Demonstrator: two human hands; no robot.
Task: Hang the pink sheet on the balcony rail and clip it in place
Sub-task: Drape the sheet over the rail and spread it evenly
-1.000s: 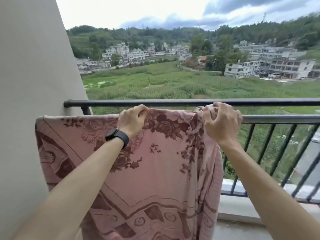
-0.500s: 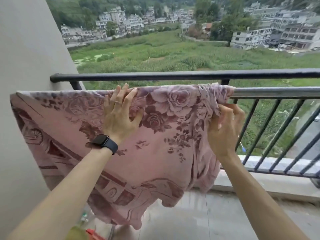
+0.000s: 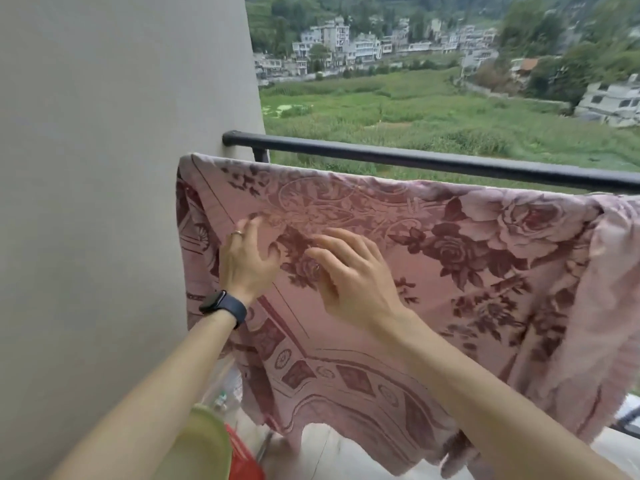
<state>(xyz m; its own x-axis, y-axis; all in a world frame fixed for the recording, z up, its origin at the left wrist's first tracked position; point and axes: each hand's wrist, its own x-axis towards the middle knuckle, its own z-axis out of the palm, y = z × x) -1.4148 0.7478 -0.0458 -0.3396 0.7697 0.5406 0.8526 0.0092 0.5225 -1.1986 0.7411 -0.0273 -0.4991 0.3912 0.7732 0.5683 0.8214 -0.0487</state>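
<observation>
Figure. Head view of a balcony. The pink sheet, printed with dark red roses and a geometric border, hangs draped over a bar just in front of and below the black balcony rail; the bar that carries it is hidden under the fabric. The sheet's left edge lies close against the grey wall. Its right part is gathered into loose vertical folds at the frame edge. The lower hem hangs unevenly above the tiled floor.

The left hand lies on the near face of the sheet by its left edge. Its fingers are splayed and only slightly bent, pressing the cloth without gripping it. A ring shows on one finger and a dark smartwatch on the wrist.

The right hand is just beside the left, over the rose print. Its fingers are extended and spread and hold nothing. The fingertips are blurred, so whether they touch the fabric cannot be told.

At the bottom edge, a pale green object and a red object are partly visible beside the left forearm; neither can be identified. Beyond the rail lie a green field and pale buildings.
</observation>
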